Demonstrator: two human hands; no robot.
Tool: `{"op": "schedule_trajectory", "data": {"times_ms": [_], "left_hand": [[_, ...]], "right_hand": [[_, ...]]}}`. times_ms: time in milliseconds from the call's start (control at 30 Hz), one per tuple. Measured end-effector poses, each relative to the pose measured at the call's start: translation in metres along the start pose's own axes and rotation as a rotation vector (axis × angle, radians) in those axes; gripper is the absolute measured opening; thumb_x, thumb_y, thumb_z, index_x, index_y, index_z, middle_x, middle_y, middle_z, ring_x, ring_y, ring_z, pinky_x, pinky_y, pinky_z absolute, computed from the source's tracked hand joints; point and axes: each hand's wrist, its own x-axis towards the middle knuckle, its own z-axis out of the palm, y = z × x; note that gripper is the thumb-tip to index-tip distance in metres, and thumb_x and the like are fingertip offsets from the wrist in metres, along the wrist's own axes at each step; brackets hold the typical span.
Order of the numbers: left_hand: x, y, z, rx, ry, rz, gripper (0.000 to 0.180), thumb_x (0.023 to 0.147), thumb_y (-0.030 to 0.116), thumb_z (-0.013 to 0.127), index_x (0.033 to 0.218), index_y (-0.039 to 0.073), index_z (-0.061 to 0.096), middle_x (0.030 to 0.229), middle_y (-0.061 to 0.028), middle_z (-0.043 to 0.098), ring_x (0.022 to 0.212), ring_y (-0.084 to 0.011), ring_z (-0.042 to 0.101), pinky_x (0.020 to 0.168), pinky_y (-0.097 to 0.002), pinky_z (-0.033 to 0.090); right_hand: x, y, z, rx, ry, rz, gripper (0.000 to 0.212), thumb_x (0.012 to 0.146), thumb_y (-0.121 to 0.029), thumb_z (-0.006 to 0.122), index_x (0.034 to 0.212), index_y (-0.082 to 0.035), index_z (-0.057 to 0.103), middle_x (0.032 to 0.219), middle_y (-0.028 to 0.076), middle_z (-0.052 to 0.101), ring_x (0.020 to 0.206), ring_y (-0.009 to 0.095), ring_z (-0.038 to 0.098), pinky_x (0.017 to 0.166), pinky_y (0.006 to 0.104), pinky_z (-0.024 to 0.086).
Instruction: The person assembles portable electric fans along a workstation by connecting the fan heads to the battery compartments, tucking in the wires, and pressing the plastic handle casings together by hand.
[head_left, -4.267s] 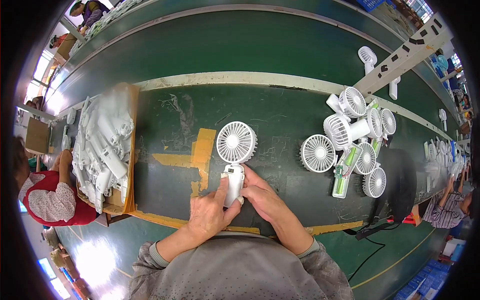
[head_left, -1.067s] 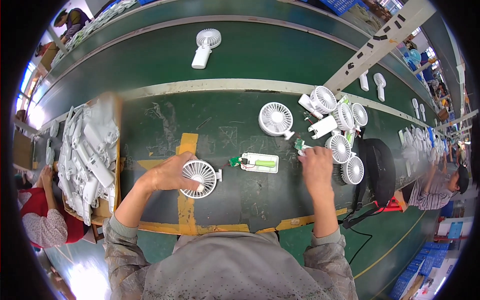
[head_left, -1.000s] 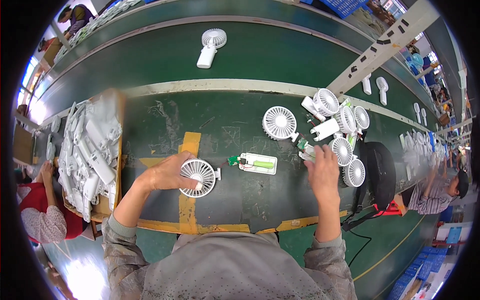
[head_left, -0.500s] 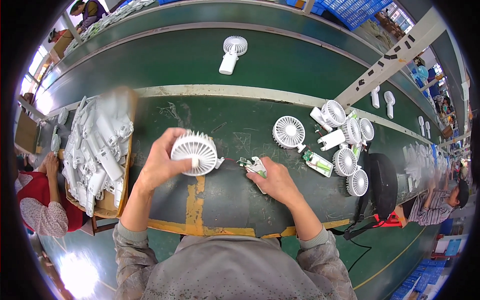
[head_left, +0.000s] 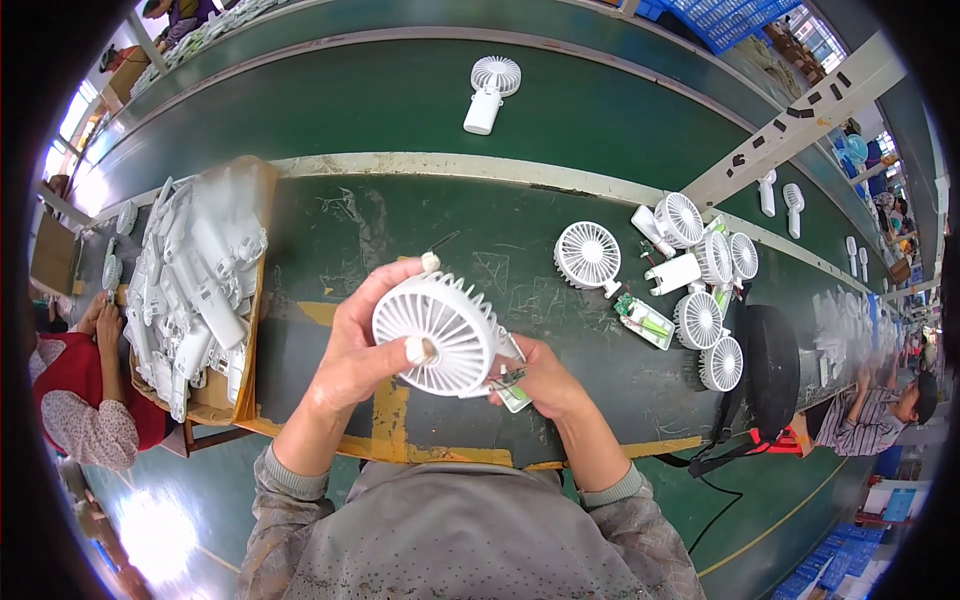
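A white round fan head is gripped in my left hand, thumb on its front and fingers behind its rim; the thumb and one fingertip wear pale covers. Close against its right side, my right hand holds a white handle shell with a green circuit board and wires showing. The fan head hides part of that shell and some of my right fingers. Farther right lie a loose fan head and an opened handle with a green battery.
At left stands a cardboard box piled with white handle shells. Several fan heads cluster at right beside a black bag. Beyond a pale rail, an assembled fan lies on the green belt. Other people sit at both sides.
My left hand has brought the fan head rightward and nearer me, tilting it. The right hand has turned the handle shell, and the two parts are now close together. The belt fan shifted slightly right.
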Motion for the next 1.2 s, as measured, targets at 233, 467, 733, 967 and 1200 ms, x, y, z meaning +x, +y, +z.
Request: {"op": "schedule_trajectory", "data": {"times_ms": [233,467,733,967,1200], "left_hand": [[0.008,-0.016,0.004,0.289,0.121,0.059,0.059,0.078,0.011,0.068,0.128,-0.001,0.04,0.107,-0.0075,0.057,0.098,-0.0118,0.054,0.087,-0.0269,0.043],[0.011,-0.026,0.002,0.32,0.119,0.038,0.056,0.079,0.012,0.068,0.127,-0.002,0.042,0.106,-0.0085,0.058,0.096,-0.0116,0.054,0.085,-0.0263,0.044],[0.011,-0.028,0.0,0.783,0.18,0.23,0.054,0.074,0.008,0.069,0.123,0.0,0.046,0.103,-0.0116,0.058,0.095,-0.0219,0.056,0.084,-0.0306,0.045],[-0.01,-0.045,0.036,1.17,-0.018,0.481,0.038,0.06,0.011,0.076,0.095,0.004,0.062,0.089,-0.0082,0.059,0.08,-0.0255,0.056,0.07,-0.0363,0.046],[-0.007,-0.065,0.024,1.071,0.013,0.291,0.013,0.078,0.007,0.063,0.088,0.0,0.06,0.08,-0.0092,0.06,0.072,-0.0243,0.058,0.065,-0.0327,0.047]], "right_hand": [[-0.017,-0.005,0.019,-0.084,-0.063,-0.046,0.022,0.084,-0.008,0.062,0.103,-0.001,0.055,0.081,0.007,0.062,0.071,0.011,0.061,0.063,0.0243,0.053],[-0.022,-0.001,0.027,-0.106,-0.018,-0.11,0.021,0.085,-0.012,0.061,0.099,0.003,0.055,0.081,0.011,0.064,0.07,0.014,0.062,0.062,0.0254,0.053],[-0.015,0.01,0.026,-0.22,0.12,-0.143,0.024,0.088,-0.022,0.057,0.096,0.001,0.058,0.076,0.007,0.064,0.065,0.009,0.06,0.059,0.0225,0.047],[0.004,0.032,0.009,-0.573,0.264,-0.449,0.015,0.079,-0.01,0.058,0.088,0.003,0.059,0.072,0.011,0.063,0.063,0.018,0.061,0.06,0.0313,0.047],[0.007,0.029,0.014,-0.698,0.354,-0.295,0.023,0.087,-0.018,0.051,0.091,0.004,0.057,0.075,0.014,0.062,0.063,0.022,0.063,0.059,0.0332,0.048]]}}
